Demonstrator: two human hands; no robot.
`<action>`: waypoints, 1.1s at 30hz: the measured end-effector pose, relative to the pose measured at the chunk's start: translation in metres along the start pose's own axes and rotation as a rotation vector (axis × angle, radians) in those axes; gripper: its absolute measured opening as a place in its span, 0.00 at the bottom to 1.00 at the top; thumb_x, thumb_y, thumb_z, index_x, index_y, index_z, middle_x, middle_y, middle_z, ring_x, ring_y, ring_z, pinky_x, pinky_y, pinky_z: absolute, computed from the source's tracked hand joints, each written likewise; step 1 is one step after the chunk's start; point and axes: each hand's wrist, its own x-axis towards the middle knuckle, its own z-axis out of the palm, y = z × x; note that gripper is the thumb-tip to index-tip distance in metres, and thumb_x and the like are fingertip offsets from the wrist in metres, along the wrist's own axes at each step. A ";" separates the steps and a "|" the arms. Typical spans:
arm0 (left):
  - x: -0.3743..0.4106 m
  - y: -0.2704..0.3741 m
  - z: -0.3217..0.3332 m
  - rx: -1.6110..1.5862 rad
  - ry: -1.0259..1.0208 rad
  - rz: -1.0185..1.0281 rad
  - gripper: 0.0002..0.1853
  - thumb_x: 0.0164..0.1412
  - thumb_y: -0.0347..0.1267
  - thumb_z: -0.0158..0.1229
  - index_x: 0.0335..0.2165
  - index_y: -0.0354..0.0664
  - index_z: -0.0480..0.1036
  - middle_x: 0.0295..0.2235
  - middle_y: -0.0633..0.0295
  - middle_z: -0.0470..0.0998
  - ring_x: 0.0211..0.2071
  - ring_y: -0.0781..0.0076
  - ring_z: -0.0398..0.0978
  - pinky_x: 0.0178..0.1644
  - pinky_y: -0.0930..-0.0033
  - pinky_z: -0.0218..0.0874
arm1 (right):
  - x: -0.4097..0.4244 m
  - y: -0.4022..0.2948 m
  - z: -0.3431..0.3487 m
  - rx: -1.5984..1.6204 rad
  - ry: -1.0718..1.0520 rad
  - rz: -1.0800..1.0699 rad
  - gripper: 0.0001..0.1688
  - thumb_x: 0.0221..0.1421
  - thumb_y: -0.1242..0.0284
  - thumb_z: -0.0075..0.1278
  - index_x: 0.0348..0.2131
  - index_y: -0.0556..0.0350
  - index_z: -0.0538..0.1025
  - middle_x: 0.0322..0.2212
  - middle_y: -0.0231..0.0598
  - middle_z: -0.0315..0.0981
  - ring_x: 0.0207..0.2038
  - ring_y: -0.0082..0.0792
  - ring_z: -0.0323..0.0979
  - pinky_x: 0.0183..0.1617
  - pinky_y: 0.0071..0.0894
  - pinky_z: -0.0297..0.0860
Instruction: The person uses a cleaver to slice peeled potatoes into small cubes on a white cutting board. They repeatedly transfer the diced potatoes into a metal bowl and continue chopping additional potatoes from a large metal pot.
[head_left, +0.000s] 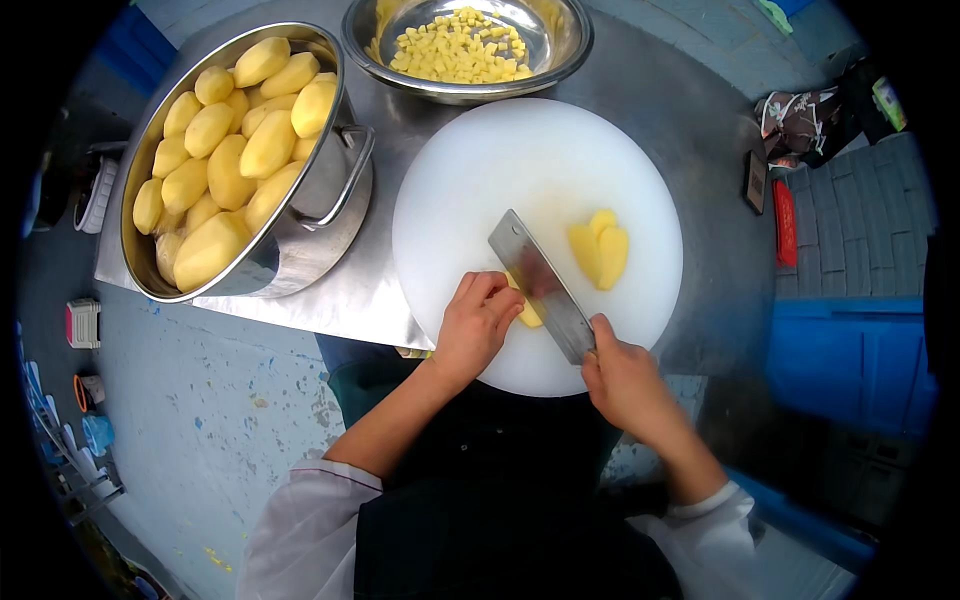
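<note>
My right hand (626, 379) grips the handle of a broad Chinese cleaver (544, 289), its blade slanting up and left over a round white cutting board (480, 172). Against the blade's left side lies a piece of peeled potato (531, 315), partly hidden by the blade and my fingers. My left hand (480, 319) presses that piece to the board with bent fingertips. To the right of the cleaver, several flat potato slices (600, 251) lie overlapping on the board.
A large steel pot (322, 259) full of whole peeled potatoes (229, 169) stands at the left on the steel table (716, 225). Behind the board, a steel bowl (465, 91) holds diced potato (461, 49). A phone-like flat object (754, 182) lies near the table's right edge.
</note>
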 end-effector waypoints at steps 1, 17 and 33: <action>0.000 0.001 0.000 -0.001 -0.004 0.008 0.07 0.52 0.25 0.67 0.32 0.41 0.78 0.38 0.60 0.73 0.39 0.59 0.72 0.43 0.62 0.70 | 0.001 0.003 0.010 0.006 0.043 -0.020 0.22 0.56 0.80 0.49 0.50 0.66 0.63 0.25 0.59 0.75 0.29 0.64 0.75 0.35 0.57 0.72; -0.005 0.001 0.001 -0.009 0.013 0.085 0.07 0.51 0.22 0.66 0.31 0.40 0.77 0.35 0.59 0.76 0.38 0.57 0.74 0.41 0.61 0.69 | 0.012 -0.001 0.030 0.017 0.057 -0.073 0.20 0.56 0.81 0.49 0.47 0.64 0.63 0.28 0.58 0.75 0.30 0.64 0.75 0.33 0.57 0.72; 0.090 0.019 -0.024 -1.341 -0.352 -0.786 0.22 0.75 0.39 0.40 0.58 0.36 0.63 0.55 0.51 0.72 0.57 0.58 0.71 0.62 0.53 0.63 | 0.020 0.046 -0.023 1.251 0.160 0.221 0.18 0.62 0.82 0.44 0.51 0.66 0.66 0.28 0.41 0.73 0.10 0.23 0.61 0.12 0.28 0.62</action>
